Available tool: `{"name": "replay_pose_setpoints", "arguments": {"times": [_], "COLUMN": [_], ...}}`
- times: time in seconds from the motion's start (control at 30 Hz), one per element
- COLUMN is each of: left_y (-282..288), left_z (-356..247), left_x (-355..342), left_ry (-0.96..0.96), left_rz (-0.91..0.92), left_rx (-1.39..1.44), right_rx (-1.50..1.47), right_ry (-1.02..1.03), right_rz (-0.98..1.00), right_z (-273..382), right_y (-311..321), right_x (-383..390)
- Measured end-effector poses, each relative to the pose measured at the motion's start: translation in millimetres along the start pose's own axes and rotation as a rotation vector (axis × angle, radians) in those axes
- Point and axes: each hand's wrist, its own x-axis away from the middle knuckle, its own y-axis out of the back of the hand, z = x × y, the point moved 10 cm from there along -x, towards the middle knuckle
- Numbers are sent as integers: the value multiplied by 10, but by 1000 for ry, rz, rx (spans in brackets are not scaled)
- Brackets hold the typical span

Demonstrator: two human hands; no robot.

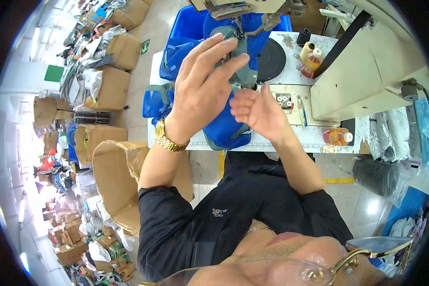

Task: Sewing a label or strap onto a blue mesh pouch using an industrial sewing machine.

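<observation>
My left hand (205,86), with a gold watch on its wrist, reaches over the grey panel (245,71) below the sewing machine head (240,7); its fingers are spread and slightly bent over the panel, and what lies under them is partly hidden. My right hand (260,114) is open, with curved fingers, just to the lower right of the panel. Blue mesh pieces (229,133) with grey edging hang beneath both hands, and more (155,102) lie to the left. A tray of bobbins (283,100) sits beside my right hand.
A blue bin (178,24) stands behind the white table (159,143). Thread cones (306,50) and bottles (338,137) are on the right, near the machine arm (367,81). An open carton (109,186) is at my left; piled boxes (119,52) line the aisle.
</observation>
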Motion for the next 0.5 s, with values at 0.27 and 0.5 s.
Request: {"name": "replay_pose_setpoints", "arguments": {"times": [0.27,0.5], "left_y": [-26,-48], "left_z": [170,96], "left_x": [4,84], "left_ry": [-89,-21], "left_rz": [-153,-168], "left_rx": [-49,-31], "right_rx": [-263,-146], "right_ry": [293,299], "right_rz": [170,122], "right_z": [249,230], "right_y": [-232,-145], "right_x": [-123,53]}}
